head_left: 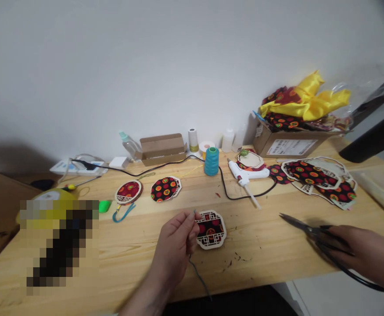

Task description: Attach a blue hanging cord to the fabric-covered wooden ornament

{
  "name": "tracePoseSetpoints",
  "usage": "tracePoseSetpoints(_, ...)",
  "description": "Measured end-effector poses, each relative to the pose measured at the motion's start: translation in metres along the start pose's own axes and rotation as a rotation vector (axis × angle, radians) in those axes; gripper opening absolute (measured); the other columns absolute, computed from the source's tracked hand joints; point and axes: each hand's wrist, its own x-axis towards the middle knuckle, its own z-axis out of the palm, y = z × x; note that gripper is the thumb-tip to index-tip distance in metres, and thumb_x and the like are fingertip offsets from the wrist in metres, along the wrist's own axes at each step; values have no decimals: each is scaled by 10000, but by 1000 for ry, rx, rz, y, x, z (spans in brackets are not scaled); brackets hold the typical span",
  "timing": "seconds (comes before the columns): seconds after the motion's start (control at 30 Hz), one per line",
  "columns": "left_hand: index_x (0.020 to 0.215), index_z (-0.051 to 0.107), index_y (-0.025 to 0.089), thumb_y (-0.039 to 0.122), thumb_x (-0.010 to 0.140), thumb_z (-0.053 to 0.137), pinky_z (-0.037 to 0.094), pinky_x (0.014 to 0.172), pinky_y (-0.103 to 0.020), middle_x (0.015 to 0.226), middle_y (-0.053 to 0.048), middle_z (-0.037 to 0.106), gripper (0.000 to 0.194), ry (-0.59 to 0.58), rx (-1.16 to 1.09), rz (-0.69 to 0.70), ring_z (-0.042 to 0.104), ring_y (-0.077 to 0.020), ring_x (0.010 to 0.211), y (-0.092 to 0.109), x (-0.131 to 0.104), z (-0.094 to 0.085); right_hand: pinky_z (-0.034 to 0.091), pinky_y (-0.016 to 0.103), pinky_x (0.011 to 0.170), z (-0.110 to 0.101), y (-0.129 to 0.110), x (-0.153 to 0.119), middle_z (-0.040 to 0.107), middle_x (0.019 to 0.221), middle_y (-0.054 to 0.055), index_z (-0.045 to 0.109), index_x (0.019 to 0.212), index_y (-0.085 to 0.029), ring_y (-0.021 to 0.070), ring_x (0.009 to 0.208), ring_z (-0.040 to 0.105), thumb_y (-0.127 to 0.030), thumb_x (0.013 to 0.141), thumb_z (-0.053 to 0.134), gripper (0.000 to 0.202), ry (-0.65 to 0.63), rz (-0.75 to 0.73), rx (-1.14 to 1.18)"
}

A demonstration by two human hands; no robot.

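My left hand (178, 237) is pinched closed on a teal thread (200, 276), whose tail hangs below the fist toward the table's front edge. Just right of those fingers lies a wooden lattice frame (223, 232) backed with dark red and black patterned fabric (208, 228); the hand hides its left edge. At the right, my right hand (363, 250) is wrapped round the black handles of a pair of scissors (306, 228). Their blades point left over the table and look nearly closed. A cone of teal thread (211, 162) stands upright farther back.
A white glue gun (247, 173) with its black cord lies behind the frame. More fabric-backed frames (313, 173) are piled at the right, near a cardboard box (287, 142) of fabric. Two finished-looking pieces, a round one (128, 192) and an octagonal one (163, 188), lie left. Dark scraps (231, 262) dot the wood.
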Motion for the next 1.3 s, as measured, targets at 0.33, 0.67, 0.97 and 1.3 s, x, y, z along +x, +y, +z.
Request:
tracePoseSetpoints(0.33, 776, 630, 100, 547, 774, 490, 100, 398, -189, 482, 50, 393, 468, -37, -56, -107, 208, -41, 412, 5, -5, 12, 493, 356, 692, 7, -83, 14, 660, 1017, 95, 643, 1004, -240, 232, 840, 626, -400, 792, 506, 299, 58, -242, 150)
tracePoseSetpoints(0.67, 746, 599, 116, 651, 788, 312, 91, 406, -199, 515, 24, 405, 609, -234, 18, -175, 210, -67, 432, -2, -11, 15, 465, 312, 705, 62, -196, 37, 666, 861, 52, 662, 998, -152, 182, 778, 598, -352, 633, 718, 420, -531, -90, 1117)
tracePoseSetpoints(0.97, 778, 616, 110, 615, 790, 363, 98, 405, -192, 533, 0, 462, 565, -273, -63, -264, 205, -63, 420, -4, -8, 15, 419, 255, 601, 64, -199, 34, 588, 603, -13, 650, 572, -177, 120, 605, 540, -184, 679, 669, 109, -217, -275, 980)
tracePoseSetpoints(1.3, 890, 678, 106, 237, 784, 595, 192, 436, -170, 686, -43, 584, 188, -210, -67, -150, 273, -34, 463, -6, -10, 12, 404, 253, 622, 58, -198, 34, 569, 623, -18, 591, 567, -180, 128, 655, 542, -147, 733, 624, 172, -54, -368, 697)
